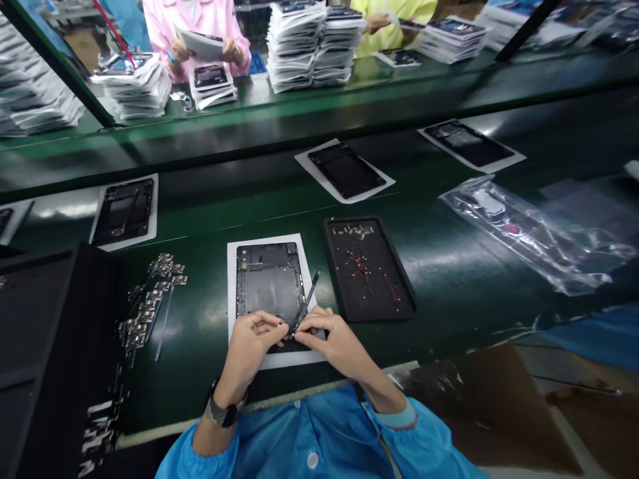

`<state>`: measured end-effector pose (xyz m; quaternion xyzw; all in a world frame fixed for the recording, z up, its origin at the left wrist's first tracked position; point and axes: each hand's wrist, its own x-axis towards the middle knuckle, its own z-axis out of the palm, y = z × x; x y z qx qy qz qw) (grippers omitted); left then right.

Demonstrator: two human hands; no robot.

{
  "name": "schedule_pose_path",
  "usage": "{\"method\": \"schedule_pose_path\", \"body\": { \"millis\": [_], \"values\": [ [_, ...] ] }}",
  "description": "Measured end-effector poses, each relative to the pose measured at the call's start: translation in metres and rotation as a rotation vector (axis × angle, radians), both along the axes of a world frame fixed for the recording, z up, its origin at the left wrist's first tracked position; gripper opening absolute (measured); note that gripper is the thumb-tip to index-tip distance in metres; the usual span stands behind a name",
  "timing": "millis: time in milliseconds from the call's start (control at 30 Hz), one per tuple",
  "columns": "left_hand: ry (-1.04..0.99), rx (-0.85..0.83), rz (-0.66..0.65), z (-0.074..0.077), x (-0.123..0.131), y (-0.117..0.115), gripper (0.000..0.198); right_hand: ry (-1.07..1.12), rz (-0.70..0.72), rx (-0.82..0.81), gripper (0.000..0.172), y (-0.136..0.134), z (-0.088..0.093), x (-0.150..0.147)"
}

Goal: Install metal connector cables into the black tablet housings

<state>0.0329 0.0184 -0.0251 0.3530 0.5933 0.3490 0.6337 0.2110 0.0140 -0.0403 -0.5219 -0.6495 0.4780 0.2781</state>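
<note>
Parts (150, 299) lie in a pile left of the frame (269, 276), which rests on a white sheet (232, 293). At the frame's near edge, the left hand (252, 342) and right hand (332, 342) both pinch the near end of a thin black strip (308, 296). A tray (367, 266) lies just right.

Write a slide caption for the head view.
Right hand holds a thin tool at the near edge of a tablet frame, left hand pinching beside it.
</note>
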Motion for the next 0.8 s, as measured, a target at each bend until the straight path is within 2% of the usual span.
{"method": "schedule_pose_path", "body": {
  "millis": [67,167,233,333,367,433,500,600,700,800],
  "values": [
    [0.141,0.053,-0.069,0.006,-0.014,-0.003,0.022,0.024,-0.016,0.021,0.012,-0.001,0.0,0.001],
    [0.531,0.234,-0.176,0.02,-0.04,0.002,0.019,0.041,-0.038,0.036,0.021,-0.003,-0.001,0.0],
    [0.811,0.395,-0.195,0.027,-0.051,0.021,0.018,-0.007,-0.037,0.054,0.024,-0.004,-0.001,-0.002],
    [1.061,0.612,-0.238,0.029,-0.052,0.074,0.016,-0.1,0.004,0.128,0.026,-0.004,0.001,-0.006],
    [1.092,0.642,-0.282,0.028,-0.048,0.095,0.019,-0.115,0.031,0.158,0.027,-0.004,0.002,-0.007],
    [1.113,0.586,-0.403,0.024,-0.04,0.136,0.025,-0.103,0.08,0.209,0.027,-0.005,0.004,-0.006],
    [1.089,0.529,-0.497,0.02,-0.033,0.166,0.023,-0.054,0.073,0.243,0.026,-0.007,0.008,0.0],
    [1.021,0.487,-0.613,0.016,-0.032,0.189,0.005,0.009,-0.033,0.296,0.022,-0.009,0.015,0.021],
    [0.969,0.477,-0.701,0.018,-0.04,0.205,0.012,-0.026,-0.2,0.355,0.018,-0.003,0.025,0.052],
    [1.0,0.489,-0.715,0.028,-0.049,0.24,0.011,-0.14,-0.363,0.374,0.017,0.017,0.033,0.081]
  ]
}}
